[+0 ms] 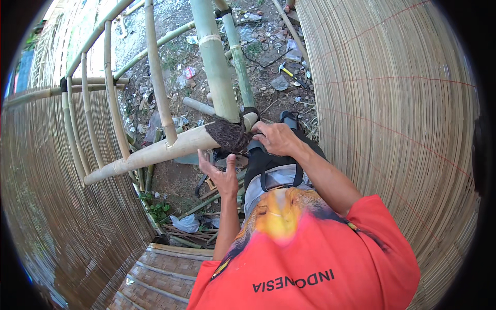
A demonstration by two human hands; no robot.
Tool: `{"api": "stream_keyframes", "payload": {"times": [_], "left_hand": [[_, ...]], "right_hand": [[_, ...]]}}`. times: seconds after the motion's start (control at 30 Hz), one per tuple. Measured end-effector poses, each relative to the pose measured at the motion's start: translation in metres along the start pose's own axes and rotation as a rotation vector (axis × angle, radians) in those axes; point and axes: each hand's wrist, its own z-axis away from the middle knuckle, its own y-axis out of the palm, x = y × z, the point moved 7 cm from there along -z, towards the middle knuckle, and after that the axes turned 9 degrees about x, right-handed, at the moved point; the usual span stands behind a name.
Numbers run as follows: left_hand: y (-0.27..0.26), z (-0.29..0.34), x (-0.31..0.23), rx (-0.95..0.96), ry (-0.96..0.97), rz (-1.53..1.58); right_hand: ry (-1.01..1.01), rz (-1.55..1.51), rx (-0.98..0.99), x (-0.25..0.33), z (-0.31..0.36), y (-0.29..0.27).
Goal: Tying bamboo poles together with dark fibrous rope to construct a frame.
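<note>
A thick bamboo pole (168, 146) lies slantwise in front of me, its right end wrapped in a dark, hairy fibre binding (227, 135). There an upright bamboo pole (214, 62) and a thinner green one (241, 72) meet it. My left hand (221, 175) is just below the binding, thumb and fingers spread, holding nothing. At the right side of the joint, my right hand (276, 138) has its fingers bent together in a pinch. What those fingertips hold, perhaps a strand of the binding, is too small to make out.
Thinner bamboo rails (157, 67) form a frame at the left. A wall of thin bamboo strips (382, 103) rises close on my right. On the littered ground lie a yellow-headed hammer (292, 75), a handsaw (209, 184) and a white plastic bag (186, 223). Woven matting (160, 274) is at lower left.
</note>
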Motion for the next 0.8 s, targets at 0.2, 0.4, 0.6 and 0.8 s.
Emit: {"api": "stream_keyframes", "payload": {"times": [0.2, 0.4, 0.6, 0.8], "left_hand": [[0.037, -0.023, -0.062, 0.336, 0.373, -0.843], [0.061, -0.033, -0.057, 0.388, 0.415, -1.057], [0.07, -0.043, -0.038, 0.325, 0.472, -1.165], [0.079, -0.044, -0.04, 0.237, 0.603, -1.133]], "right_hand": [[-0.05, -0.019, 0.089, -0.001, -0.005, -0.005], [-0.127, -0.078, 0.011, -0.01, -0.004, -0.004], [-0.198, -0.135, 0.152, -0.01, -0.026, -0.013], [-0.153, -0.182, 0.466, -0.003, -0.05, -0.026]]}}
